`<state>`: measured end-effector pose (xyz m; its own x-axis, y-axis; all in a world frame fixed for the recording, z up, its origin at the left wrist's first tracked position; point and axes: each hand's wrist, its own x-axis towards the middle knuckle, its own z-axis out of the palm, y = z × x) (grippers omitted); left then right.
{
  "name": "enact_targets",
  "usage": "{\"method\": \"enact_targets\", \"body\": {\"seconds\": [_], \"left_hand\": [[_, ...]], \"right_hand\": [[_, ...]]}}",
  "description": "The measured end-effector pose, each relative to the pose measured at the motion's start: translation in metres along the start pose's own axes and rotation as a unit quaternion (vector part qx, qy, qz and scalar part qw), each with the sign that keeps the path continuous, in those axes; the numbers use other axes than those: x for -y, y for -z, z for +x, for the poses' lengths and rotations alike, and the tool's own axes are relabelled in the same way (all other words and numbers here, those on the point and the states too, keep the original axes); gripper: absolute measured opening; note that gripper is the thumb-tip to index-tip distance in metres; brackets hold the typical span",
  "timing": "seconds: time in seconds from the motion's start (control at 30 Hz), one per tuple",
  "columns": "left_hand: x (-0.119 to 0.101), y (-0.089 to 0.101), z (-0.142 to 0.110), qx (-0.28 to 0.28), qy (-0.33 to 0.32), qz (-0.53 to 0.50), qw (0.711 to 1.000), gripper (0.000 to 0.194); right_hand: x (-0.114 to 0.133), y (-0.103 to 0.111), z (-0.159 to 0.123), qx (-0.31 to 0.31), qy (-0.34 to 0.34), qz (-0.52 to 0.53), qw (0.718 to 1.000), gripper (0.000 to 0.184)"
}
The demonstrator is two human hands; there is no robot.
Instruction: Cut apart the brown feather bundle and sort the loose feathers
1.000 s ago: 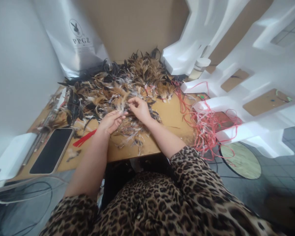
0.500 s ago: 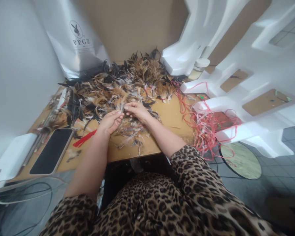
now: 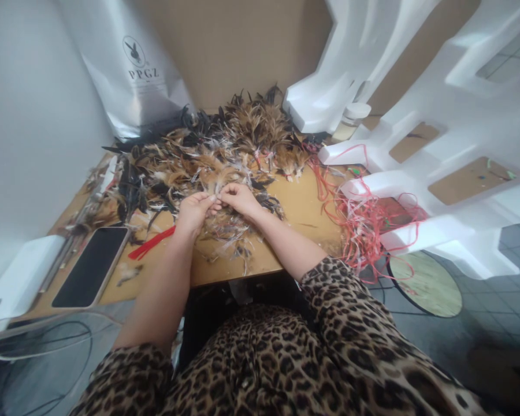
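Note:
My left hand (image 3: 194, 212) pinches a small bunch of feathers (image 3: 212, 184), pale and brown, with thumb and forefinger. Right beside it, my right hand (image 3: 242, 200) is closed in a pinch at the same feathers, its fingertips meeting those of my left. The fingers partly hide the feathers' lower ends. Behind and around both hands spreads a pile of brown, black and white loose feathers (image 3: 169, 164). Red strips (image 3: 151, 242) lie on the table just left of my left wrist. Short fluffy scraps (image 3: 236, 236) lie under my hands.
A phone (image 3: 91, 267) and a white box-shaped device (image 3: 22, 278) lie at the left on the wooden table (image 3: 305, 202). Tangled pink-red ribbon (image 3: 361, 228) hangs over white foam (image 3: 420, 179) at the right. A lidded jar (image 3: 350, 121) and a silvery bag (image 3: 149, 98) stand behind.
My right hand has come down and left from the pile to meet my left fingertips. My left hand has turned slightly, its thumb now stretched toward my right fingers.

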<state>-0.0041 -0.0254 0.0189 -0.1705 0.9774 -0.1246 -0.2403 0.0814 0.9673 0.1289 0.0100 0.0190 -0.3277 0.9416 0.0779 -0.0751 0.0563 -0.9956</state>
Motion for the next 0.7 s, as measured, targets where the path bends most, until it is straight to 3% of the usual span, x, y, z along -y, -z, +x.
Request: {"method": "enact_targets", "body": {"seconds": [0.47,0.7], "left_hand": [[0.002,0.0038,0.0021,0.013,0.002,-0.042,0.999,0.013],[0.0013,0.0051,0.0023,0.03,0.018,-0.062,0.997,0.013]], "right_hand": [[-0.0079,-0.0004,0.0035,-0.052,0.058,-0.119,0.99,0.015],[-0.0062,-0.0029,0.0008,-0.031,0.031,-0.085,0.995,0.016]]}}
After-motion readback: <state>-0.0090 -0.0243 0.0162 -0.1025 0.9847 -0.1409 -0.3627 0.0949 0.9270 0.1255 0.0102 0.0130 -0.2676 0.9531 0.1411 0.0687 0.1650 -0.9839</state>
